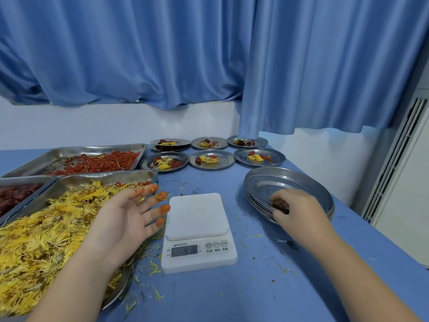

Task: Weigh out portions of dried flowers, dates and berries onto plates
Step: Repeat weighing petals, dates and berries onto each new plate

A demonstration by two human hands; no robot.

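The right hand (299, 212) curled its fingers, seemingly pinching the near rim of the top plate (290, 182), just right of the scale (197, 212); the left hand (125, 217) hovered over the flowers (46, 228), fingers spread

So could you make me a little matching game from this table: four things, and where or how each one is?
Things:
1 scale
2 plate stack
3 left hand
4 berry tray

States:
A rim pinched by the right hand
B back left, beside the filled plates
C nothing on top
D open over the yellow flowers

Pairs: 1-C, 2-A, 3-D, 4-B
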